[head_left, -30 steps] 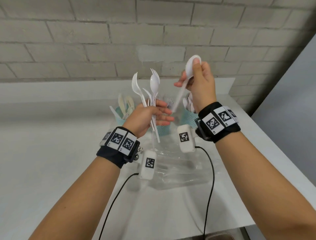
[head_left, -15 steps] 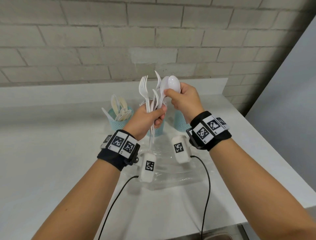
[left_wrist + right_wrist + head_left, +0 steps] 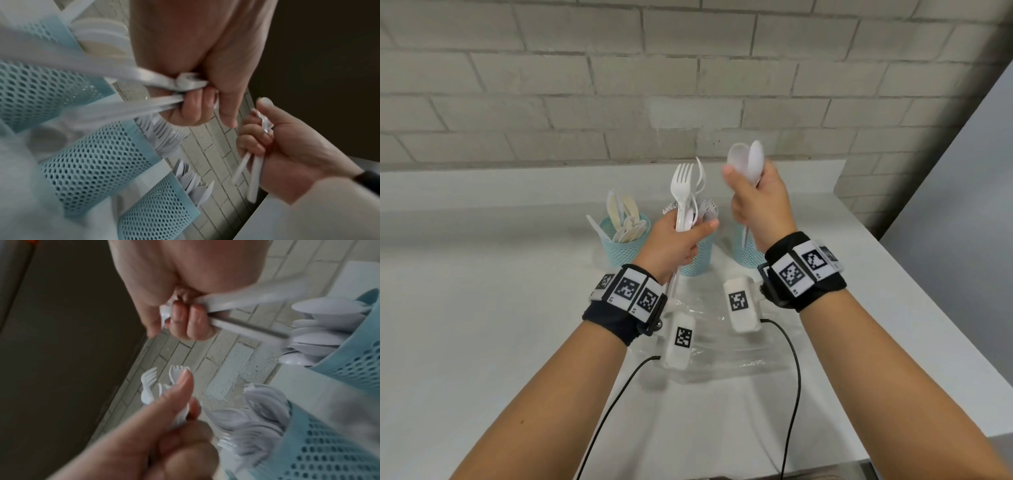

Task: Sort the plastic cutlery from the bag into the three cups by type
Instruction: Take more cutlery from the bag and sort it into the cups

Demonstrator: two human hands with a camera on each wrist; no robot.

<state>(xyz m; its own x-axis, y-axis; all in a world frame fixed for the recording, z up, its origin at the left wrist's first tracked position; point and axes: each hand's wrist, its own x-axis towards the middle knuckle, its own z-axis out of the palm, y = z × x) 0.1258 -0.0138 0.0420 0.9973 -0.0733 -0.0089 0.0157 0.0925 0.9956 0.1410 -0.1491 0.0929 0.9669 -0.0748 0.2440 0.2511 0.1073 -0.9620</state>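
Observation:
My left hand (image 3: 681,240) grips a bunch of white plastic forks (image 3: 682,192) by their handles, tines up, in front of the middle cup (image 3: 697,255). To the right, my right hand (image 3: 755,202) holds two white spoons (image 3: 746,161), bowls up, above the right cup (image 3: 744,255). In the right wrist view its fingers (image 3: 189,321) curl round the spoon handles (image 3: 236,304). Three teal mesh cups stand in a row: the left cup (image 3: 625,248) holds knives, the middle one forks, the right one spoons (image 3: 320,324). The clear bag (image 3: 726,346) lies flat under my wrists.
A grey brick wall (image 3: 688,85) rises behind a raised ledge just beyond the cups. The white counter (image 3: 482,342) stretches to the left, and its right edge (image 3: 928,308) runs diagonally beside my right arm. Black cables (image 3: 796,377) hang from both wrist cameras.
My right hand, holding one spoon, went to the left hand's bunch, took a second spoon and moved back right. The left hand now shows only forks.

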